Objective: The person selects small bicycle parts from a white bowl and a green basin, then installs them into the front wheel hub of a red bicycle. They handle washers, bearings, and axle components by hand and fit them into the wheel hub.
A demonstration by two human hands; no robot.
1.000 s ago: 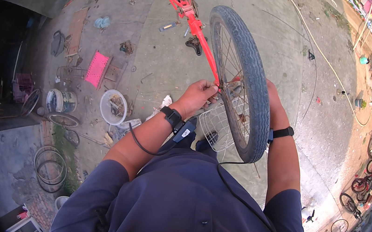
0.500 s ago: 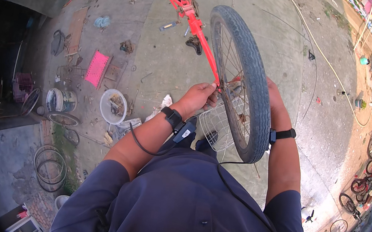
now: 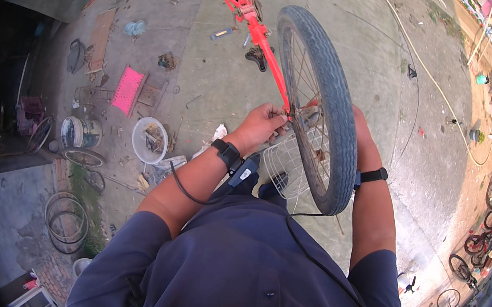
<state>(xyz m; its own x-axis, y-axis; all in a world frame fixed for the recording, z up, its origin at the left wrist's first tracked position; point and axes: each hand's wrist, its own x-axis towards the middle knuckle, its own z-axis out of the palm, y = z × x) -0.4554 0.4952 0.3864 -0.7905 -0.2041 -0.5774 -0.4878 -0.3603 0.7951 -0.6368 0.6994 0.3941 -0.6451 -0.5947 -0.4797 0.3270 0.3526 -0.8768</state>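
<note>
A red bicycle stands upside down, its red frame (image 3: pixel 270 63) running away from me toward the far side. The bicycle wheel (image 3: pixel 322 95), with its dark, dusty tyre, rises in front of me. At the left end of its axle, by the tip of the red fork, the fingers of my left hand (image 3: pixel 261 125) are pinched together; whatever small part they grip is hidden. My right hand (image 3: pixel 358 123) reaches behind the tyre on the right, so its fingers are out of sight. Below the wheel sits a white wire basket (image 3: pixel 280 176). The black saddle (image 3: pixel 257 57) rests near the ground.
To the left are a white bucket (image 3: pixel 139 139), a paint pail (image 3: pixel 91 132) and a pink woven seat (image 3: pixel 129 89). Bare rims (image 3: pixel 51 215) lie at the lower left. Several bicycles (image 3: pixel 475 246) line the right side. A pale hose (image 3: pixel 430 78) curves across the concrete.
My left hand has shifted its fingers slightly at the axle end, with the thumb drawn back toward the palm. The wheel and my right arm have moved only a little to the left.
</note>
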